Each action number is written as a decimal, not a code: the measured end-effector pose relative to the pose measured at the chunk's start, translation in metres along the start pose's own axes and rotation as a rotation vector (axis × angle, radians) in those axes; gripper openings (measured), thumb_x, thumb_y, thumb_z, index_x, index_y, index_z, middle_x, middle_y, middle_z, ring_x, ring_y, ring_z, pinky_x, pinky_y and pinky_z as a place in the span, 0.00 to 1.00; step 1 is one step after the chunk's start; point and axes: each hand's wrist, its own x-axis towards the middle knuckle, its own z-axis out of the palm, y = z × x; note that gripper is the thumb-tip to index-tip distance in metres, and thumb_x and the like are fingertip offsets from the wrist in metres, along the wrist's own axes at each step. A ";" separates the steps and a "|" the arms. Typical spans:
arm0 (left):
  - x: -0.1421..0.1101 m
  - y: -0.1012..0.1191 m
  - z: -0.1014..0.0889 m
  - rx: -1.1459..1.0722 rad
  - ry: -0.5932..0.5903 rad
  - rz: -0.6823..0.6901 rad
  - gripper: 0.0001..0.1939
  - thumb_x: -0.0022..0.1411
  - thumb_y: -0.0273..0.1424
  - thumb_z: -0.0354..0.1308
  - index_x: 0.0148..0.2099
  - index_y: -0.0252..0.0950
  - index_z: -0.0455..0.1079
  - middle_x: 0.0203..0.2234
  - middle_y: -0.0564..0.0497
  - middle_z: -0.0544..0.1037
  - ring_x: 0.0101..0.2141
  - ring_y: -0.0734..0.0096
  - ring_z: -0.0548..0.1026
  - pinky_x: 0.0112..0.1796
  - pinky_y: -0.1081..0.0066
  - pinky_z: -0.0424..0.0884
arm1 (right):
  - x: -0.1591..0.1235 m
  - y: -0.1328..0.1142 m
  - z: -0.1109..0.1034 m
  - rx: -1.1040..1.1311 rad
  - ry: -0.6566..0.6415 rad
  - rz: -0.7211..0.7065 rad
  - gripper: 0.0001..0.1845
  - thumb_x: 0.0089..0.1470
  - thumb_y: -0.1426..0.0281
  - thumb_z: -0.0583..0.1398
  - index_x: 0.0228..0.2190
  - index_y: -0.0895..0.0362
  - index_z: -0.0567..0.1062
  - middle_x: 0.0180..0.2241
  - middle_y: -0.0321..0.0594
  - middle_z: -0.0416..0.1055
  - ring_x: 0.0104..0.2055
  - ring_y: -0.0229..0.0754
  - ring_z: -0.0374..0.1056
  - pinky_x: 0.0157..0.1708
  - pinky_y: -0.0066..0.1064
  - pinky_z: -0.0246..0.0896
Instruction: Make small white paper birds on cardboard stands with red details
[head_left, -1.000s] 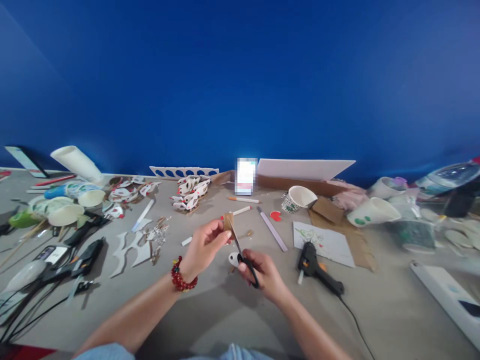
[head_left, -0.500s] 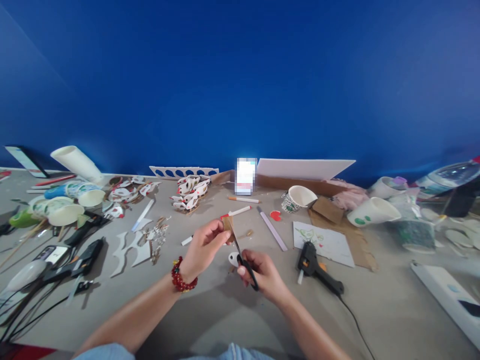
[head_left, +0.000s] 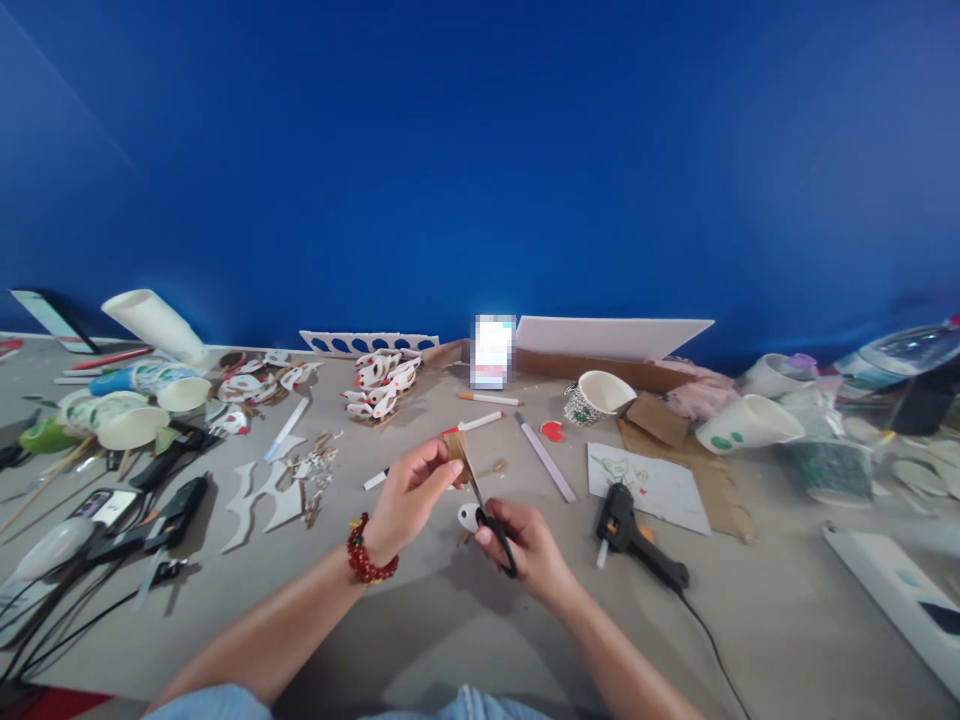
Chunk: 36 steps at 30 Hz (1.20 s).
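My left hand (head_left: 411, 495), with a red bead bracelet (head_left: 367, 555) at its wrist, pinches a small piece of brown cardboard (head_left: 456, 450). Black-handled scissors (head_left: 498, 540) are in my right hand (head_left: 529, 545), their blades pointing up and left against the edge of the cardboard. A small white cutout with a black dot (head_left: 468, 516) shows beside the scissor handles, just under the blades; whether it is touched by my fingers I cannot tell. Behind the cardboard lies a white marker with a red tip (head_left: 482, 422).
A black glue gun (head_left: 622, 525) with a cord rests right of my hands, by a drawn-on paper (head_left: 652, 490). White-and-red bird cutouts (head_left: 382, 385) cluster at the back. Foam scraps (head_left: 281, 500) lie left. A paper cup (head_left: 600, 397) and a lit phone (head_left: 493, 352) stand near the wall.
Almost nothing differs. Both hands keep their hold on the cardboard and the scissors, with only a very slight shift.
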 end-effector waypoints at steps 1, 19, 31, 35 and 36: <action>0.000 -0.001 0.000 -0.003 0.003 0.002 0.11 0.62 0.37 0.58 0.33 0.34 0.69 0.26 0.53 0.74 0.30 0.71 0.72 0.35 0.72 0.69 | 0.000 0.000 0.000 0.010 -0.008 0.010 0.31 0.48 0.40 0.58 0.19 0.54 0.59 0.15 0.29 0.57 0.17 0.32 0.53 0.19 0.26 0.45; -0.003 -0.006 0.007 -0.055 0.004 0.012 0.13 0.62 0.39 0.57 0.30 0.34 0.67 0.26 0.52 0.73 0.30 0.71 0.71 0.36 0.71 0.68 | -0.001 -0.004 0.001 -0.009 0.019 0.023 0.31 0.49 0.39 0.57 0.19 0.54 0.59 0.15 0.29 0.57 0.18 0.32 0.52 0.19 0.26 0.45; -0.001 -0.007 0.008 -0.069 0.036 0.053 0.13 0.63 0.37 0.57 0.31 0.35 0.64 0.24 0.55 0.66 0.27 0.75 0.64 0.31 0.75 0.62 | -0.001 0.002 0.001 0.114 -0.055 0.060 0.31 0.46 0.40 0.60 0.21 0.55 0.62 0.17 0.29 0.60 0.19 0.32 0.57 0.20 0.25 0.50; -0.003 -0.008 0.008 -0.070 0.047 0.042 0.12 0.63 0.38 0.57 0.32 0.35 0.65 0.24 0.55 0.67 0.27 0.75 0.65 0.32 0.74 0.62 | -0.001 0.001 0.001 0.070 -0.033 0.030 0.31 0.48 0.40 0.58 0.20 0.55 0.61 0.17 0.30 0.59 0.19 0.32 0.55 0.20 0.25 0.48; -0.004 -0.008 0.008 -0.070 0.051 0.040 0.12 0.63 0.38 0.57 0.32 0.35 0.66 0.25 0.55 0.68 0.28 0.75 0.65 0.32 0.74 0.63 | -0.001 0.000 0.001 0.054 -0.020 0.023 0.31 0.48 0.40 0.58 0.20 0.55 0.61 0.16 0.30 0.59 0.19 0.32 0.54 0.19 0.25 0.48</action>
